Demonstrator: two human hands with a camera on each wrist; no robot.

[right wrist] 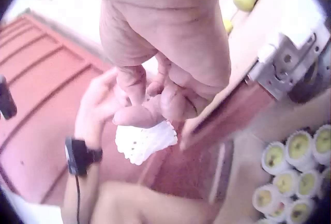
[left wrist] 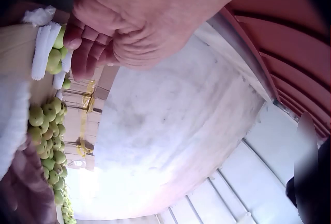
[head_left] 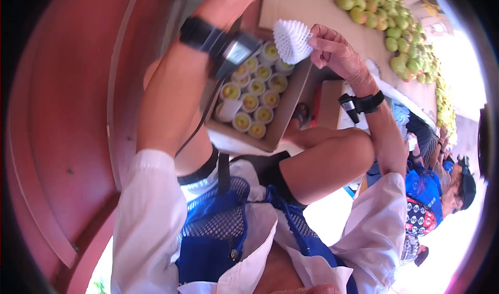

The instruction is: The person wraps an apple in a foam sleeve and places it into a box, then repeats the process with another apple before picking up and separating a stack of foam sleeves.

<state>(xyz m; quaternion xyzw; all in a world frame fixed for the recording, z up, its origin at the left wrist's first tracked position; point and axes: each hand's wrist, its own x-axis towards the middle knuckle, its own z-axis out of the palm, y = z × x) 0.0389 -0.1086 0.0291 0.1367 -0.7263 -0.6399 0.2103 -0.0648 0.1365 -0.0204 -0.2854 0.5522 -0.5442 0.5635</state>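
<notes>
My right hand (head_left: pixel 338 52) pinches a white foam fruit net (head_left: pixel 292 42) by its edge, up over the corner of a carton. The right wrist view shows the same foam net (right wrist: pixel 146 141) below the curled fingertips. My left hand (left wrist: pixel 134 25) reaches out at the far side, fingers loosely extended beside flat white foam nets (left wrist: pixel 45 50) and a few green apples (left wrist: pixel 54 61). In the head view that hand is mostly cut off by the top edge. The carton (head_left: pixel 296 94) holds several apples (head_left: pixel 250 103) in white foam nets, set in rows.
A long pile of loose green apples (head_left: pixel 400 39) lies along the cardboard-covered surface (head_left: pixel 322 8) at right. Red ribbed metal panels (head_left: pixel 67 112) stand at left. Another person in a blue vest (head_left: pixel 423 187) is at the right. My bare knee (head_left: pixel 353 148) is beside the carton.
</notes>
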